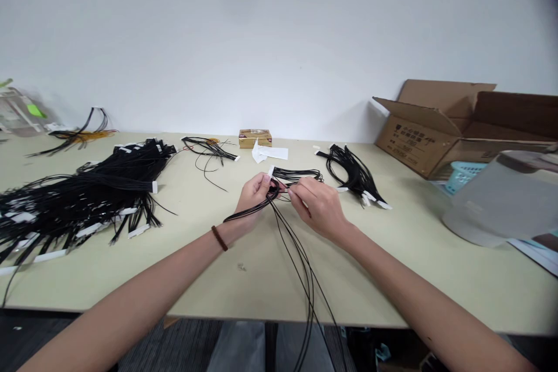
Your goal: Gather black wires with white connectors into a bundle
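Near the middle of the table my left hand [253, 195] is closed around a wire harness [300, 174] of thin black wires with a white connector [271, 171] at its upper end. Some of its wires loop over my left wrist, and several long black wires [300, 256] hang down past the table's front edge. Just to the right, my right hand [317, 202] is closed in a pinch at the wires beside the left fingers. What exactly lies between its fingertips is too small to make out.
A large pile of black harnesses [108, 180] covers the left side, with a smaller bundle [353, 168] right of my hands. A gold tissue box [254, 138] stands at the wall. An open cardboard box [427, 133], a blue basket [464, 175] and a grey container [501, 203] stand right.
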`<state>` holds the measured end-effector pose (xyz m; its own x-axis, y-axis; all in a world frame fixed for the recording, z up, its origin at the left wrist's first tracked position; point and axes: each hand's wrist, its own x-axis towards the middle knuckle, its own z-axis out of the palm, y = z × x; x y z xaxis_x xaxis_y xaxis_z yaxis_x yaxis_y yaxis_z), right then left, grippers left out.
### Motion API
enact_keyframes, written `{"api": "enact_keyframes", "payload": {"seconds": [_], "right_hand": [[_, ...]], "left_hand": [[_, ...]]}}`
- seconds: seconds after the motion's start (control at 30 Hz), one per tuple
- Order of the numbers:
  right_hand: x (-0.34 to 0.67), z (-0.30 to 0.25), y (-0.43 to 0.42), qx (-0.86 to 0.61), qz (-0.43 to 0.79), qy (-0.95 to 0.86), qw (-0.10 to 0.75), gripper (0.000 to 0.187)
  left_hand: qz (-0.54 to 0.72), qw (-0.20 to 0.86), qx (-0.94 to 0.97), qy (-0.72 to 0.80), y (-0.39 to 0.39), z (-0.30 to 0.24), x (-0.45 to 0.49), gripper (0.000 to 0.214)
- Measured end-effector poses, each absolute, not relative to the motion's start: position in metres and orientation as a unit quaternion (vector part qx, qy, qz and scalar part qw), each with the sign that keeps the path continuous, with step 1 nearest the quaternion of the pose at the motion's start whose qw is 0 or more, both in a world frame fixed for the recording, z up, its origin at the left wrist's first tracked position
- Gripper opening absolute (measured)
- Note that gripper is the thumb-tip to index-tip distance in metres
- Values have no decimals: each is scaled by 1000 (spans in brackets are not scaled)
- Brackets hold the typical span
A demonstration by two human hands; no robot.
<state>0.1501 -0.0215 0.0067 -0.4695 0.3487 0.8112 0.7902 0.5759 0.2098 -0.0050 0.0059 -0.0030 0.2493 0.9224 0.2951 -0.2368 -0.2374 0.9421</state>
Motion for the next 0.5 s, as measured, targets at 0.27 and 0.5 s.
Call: {"api": "enact_keyframes", "payload": {"seconds": [0.27, 0.5], "right_hand": [[150, 6, -22, -365, -248, -812, 382, 23], [151, 4, -21, -376, -198, -819, 385, 24]], "left_hand": [[537, 492, 611, 311, 13, -11, -5, 30], [524, 488, 625, 312, 11, -9, -5, 28]]}}
